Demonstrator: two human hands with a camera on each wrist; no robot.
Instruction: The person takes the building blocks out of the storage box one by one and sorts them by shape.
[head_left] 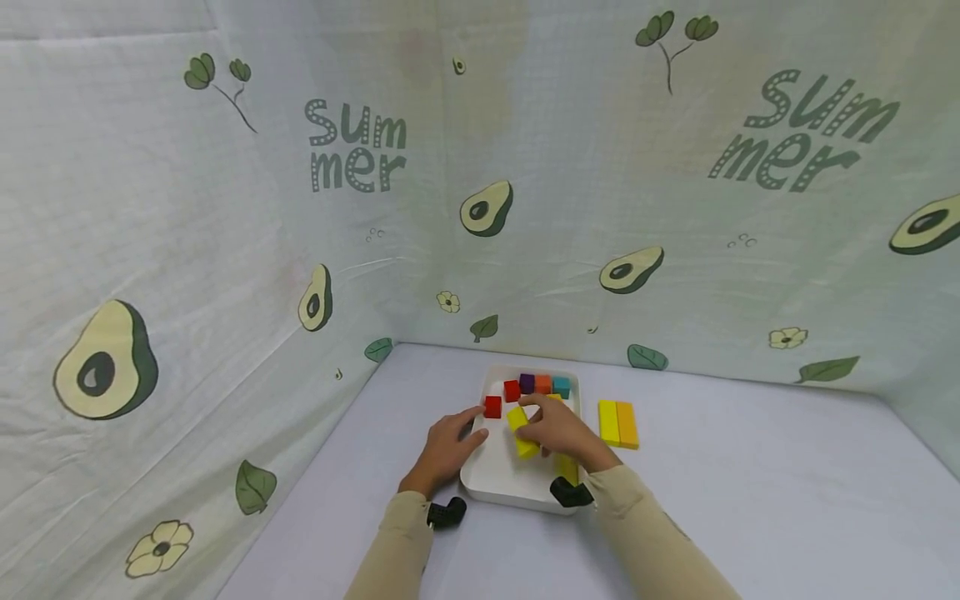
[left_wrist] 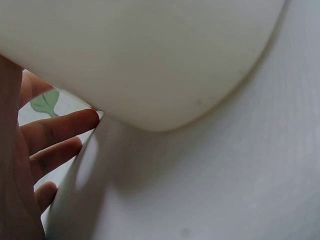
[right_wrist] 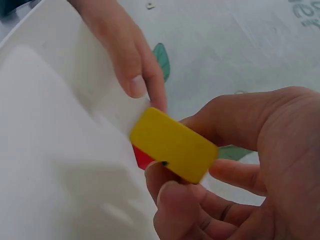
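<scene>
A white tray (head_left: pixel 517 497) lies on the pale table. My right hand (head_left: pixel 558 429) pinches a long yellow block (head_left: pixel 522 433) over the tray, thumb below and fingers round its far end; the right wrist view shows that block (right_wrist: pixel 172 145) close up in the hand (right_wrist: pixel 192 182). My left hand (head_left: pixel 450 446) rests on the tray's left rim with fairly straight fingers (left_wrist: pixel 60 132), touching its wall (left_wrist: pixel 150 60). A red cube (head_left: pixel 492 407) sits just beyond the left fingertips. Red (head_left: pixel 512 390), purple (head_left: pixel 527 382), orange (head_left: pixel 543 384) and teal (head_left: pixel 561 387) cubes line the tray's far edge.
Two long blocks, yellow (head_left: pixel 609 422) and orange-yellow (head_left: pixel 627 424), lie side by side on the table right of the tray. Another yellow block (head_left: pixel 566 468) shows in the tray under my right wrist. Avocado-print cloth walls close in on the left and behind.
</scene>
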